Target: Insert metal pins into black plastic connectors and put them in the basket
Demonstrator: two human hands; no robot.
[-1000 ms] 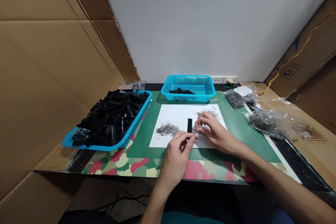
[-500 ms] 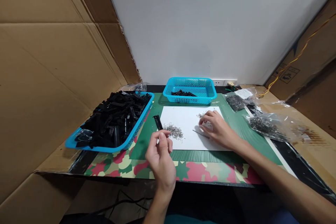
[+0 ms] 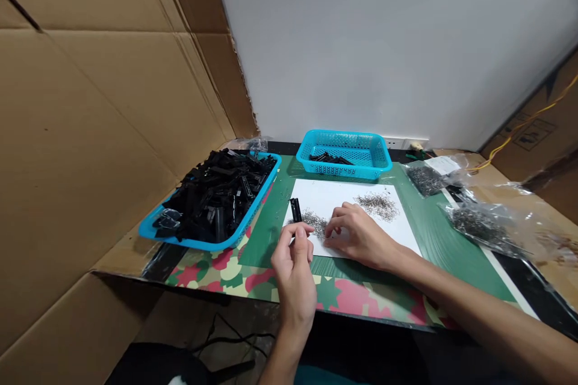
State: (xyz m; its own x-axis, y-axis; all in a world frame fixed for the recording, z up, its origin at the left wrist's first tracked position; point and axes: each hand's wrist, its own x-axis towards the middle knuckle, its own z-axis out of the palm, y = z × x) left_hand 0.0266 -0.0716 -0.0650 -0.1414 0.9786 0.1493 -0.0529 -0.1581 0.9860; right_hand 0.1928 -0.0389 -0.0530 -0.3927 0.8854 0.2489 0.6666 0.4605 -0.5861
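In the head view my left hand (image 3: 294, 274) is closed on a narrow black plastic part (image 3: 295, 210), which sticks up above the thumb and fingers. Just right of it, my right hand (image 3: 361, 237) has its fingertips drawn together low over the white sheet (image 3: 309, 187). What those fingertips hold, if anything, is too small to see. They are at the edge of a left pile of small, thin metal pieces (image 3: 317, 224), partly hidden by both hands. A second pile of similar metal pieces (image 3: 378, 206) lies beyond my right wrist.
A blue basket (image 3: 217, 246) heaped with black plastic parts stands on the left. At the back is another blue basket (image 3: 345, 169) with some black parts inside. Clear bags of metal pieces (image 3: 483, 225) lie at right. A cardboard wall (image 3: 112, 120) rises on the left.
My right hand has moved left from the right pile to the left pile, close to my left hand. The black plastic part stays in my left hand and stands more upright. The view has shifted.
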